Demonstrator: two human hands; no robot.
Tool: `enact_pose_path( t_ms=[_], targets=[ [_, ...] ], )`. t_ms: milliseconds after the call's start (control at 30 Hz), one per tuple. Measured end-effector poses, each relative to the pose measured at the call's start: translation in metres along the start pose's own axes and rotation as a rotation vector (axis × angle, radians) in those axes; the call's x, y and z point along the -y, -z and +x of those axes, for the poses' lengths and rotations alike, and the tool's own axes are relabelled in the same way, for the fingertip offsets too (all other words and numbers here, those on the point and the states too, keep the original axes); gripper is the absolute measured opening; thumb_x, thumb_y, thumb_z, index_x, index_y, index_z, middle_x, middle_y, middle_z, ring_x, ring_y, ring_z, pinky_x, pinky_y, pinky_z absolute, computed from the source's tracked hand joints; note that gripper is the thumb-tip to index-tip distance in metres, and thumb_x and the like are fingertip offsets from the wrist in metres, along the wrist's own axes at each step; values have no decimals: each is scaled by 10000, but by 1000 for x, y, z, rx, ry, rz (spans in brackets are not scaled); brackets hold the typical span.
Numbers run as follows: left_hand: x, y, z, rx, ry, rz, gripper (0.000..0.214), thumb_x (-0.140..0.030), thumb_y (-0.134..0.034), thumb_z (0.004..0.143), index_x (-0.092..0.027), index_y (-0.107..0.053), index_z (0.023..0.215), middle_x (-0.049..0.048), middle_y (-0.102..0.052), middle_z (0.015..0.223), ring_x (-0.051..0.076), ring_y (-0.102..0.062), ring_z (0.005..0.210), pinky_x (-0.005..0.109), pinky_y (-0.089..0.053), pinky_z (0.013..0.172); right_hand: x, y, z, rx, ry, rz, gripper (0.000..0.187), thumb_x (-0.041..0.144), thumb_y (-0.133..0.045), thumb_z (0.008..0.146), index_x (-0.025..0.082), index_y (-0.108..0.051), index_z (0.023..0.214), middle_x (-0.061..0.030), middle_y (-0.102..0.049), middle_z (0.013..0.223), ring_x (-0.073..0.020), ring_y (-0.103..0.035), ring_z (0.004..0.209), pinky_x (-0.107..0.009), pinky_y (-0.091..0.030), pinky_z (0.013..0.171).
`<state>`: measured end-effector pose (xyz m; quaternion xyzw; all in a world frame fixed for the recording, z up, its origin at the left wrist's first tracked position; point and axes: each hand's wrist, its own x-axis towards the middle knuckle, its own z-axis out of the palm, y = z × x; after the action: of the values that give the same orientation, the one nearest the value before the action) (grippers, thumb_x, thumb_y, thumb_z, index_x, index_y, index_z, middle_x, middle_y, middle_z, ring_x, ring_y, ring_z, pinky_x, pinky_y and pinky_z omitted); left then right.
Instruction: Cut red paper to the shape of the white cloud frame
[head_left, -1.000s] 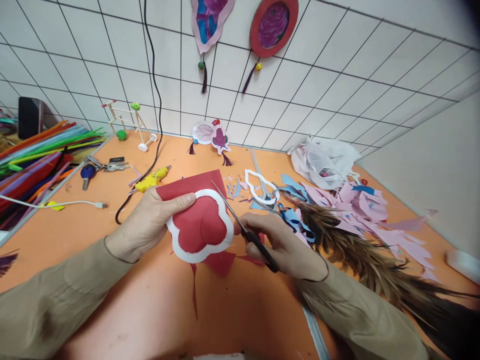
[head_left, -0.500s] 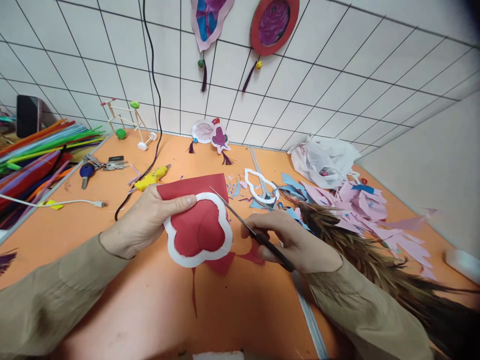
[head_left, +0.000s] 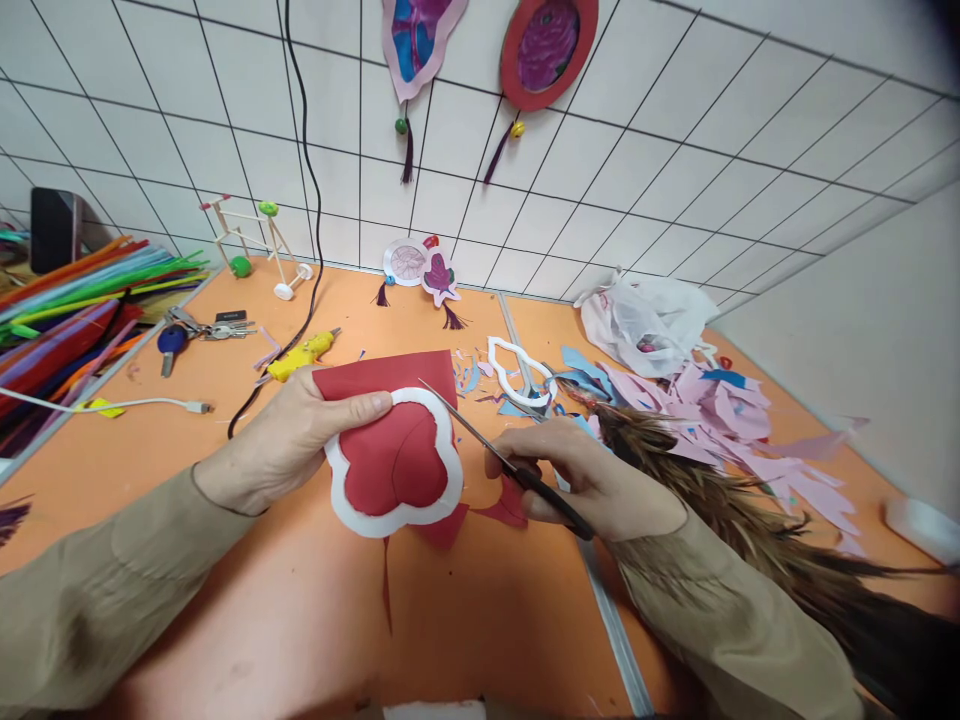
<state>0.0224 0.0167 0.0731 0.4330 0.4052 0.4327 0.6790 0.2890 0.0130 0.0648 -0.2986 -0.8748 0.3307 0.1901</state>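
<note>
My left hand (head_left: 307,425) pinches a sheet of red paper (head_left: 390,372) together with a white scalloped frame (head_left: 358,520) that lies on it, thumb on top. A thin curved line runs across the red inside the frame. In my right hand (head_left: 577,475) is a pair of scissors (head_left: 525,478) with black handles. The blades point up and left, over the paper by the frame's upper right edge, and look closed or nearly so. Red scraps (head_left: 504,503) lie below the blades, and a narrow red strip (head_left: 387,590) hangs or lies beneath the frame.
Beyond the paper are a yellow glue gun (head_left: 304,355), keys (head_left: 174,345) and a white cut-out frame (head_left: 517,368). Pink paper scraps (head_left: 720,410), brown feathers (head_left: 697,480) and a white plastic bag (head_left: 645,320) fill the right side. Colourful pipe cleaners (head_left: 75,310) lie left.
The framed red paper has shifted very slightly left and down in my left hand. My right hand and the scissors stay nearly where they were.
</note>
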Motion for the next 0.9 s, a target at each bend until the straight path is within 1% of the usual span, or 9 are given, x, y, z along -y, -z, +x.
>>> enact_pose_path(
  t_ms=[133, 333, 500, 667, 900],
  targets=[
    [0, 3, -1, 15, -3, 43, 176, -290, -794, 713, -198, -784, 864, 76, -784, 920, 246, -726, 828, 266, -582, 680, 1, 3, -1, 7, 28, -15, 131, 299, -588, 838, 179, -607, 889, 11, -559, 627, -102, -418, 550, -231, -344, 539],
    [0, 6, -1, 56, 7, 68, 141, -284, -808, 697, -193, -781, 803, 71, -784, 851, 227, -723, 763, 254, -573, 646, 4, 9, -2, 58, 61, -35, 84, 230, -572, 808, 173, -608, 859, 21, -550, 604, -96, -402, 535, -224, -331, 519],
    [0, 7, -1, 55, 18, 90, 136, -284, -800, 703, -179, -777, 786, 90, -782, 835, 247, -724, 758, 275, -570, 639, 6, 11, -2, 85, 41, -42, 117, 279, -578, 827, 182, -619, 878, -3, -597, 653, -115, -457, 571, -241, -366, 561],
    [-2, 6, -1, 46, 27, 126, 150, -302, -795, 702, -167, -780, 763, 103, -777, 792, 257, -720, 731, 300, -574, 644, 6, 11, -3, 75, 20, -63, 134, 303, -589, 840, 189, -636, 892, -9, -608, 671, -123, -479, 602, -244, -382, 591],
    [-2, 6, 0, 65, 9, 123, 139, -309, -806, 689, -189, -787, 756, 78, -777, 770, 238, -721, 719, 272, -581, 628, 6, 13, -4, 62, 56, -74, 162, 330, -610, 856, 178, -652, 895, -17, -617, 659, -118, -495, 584, -238, -395, 574]
  ],
)
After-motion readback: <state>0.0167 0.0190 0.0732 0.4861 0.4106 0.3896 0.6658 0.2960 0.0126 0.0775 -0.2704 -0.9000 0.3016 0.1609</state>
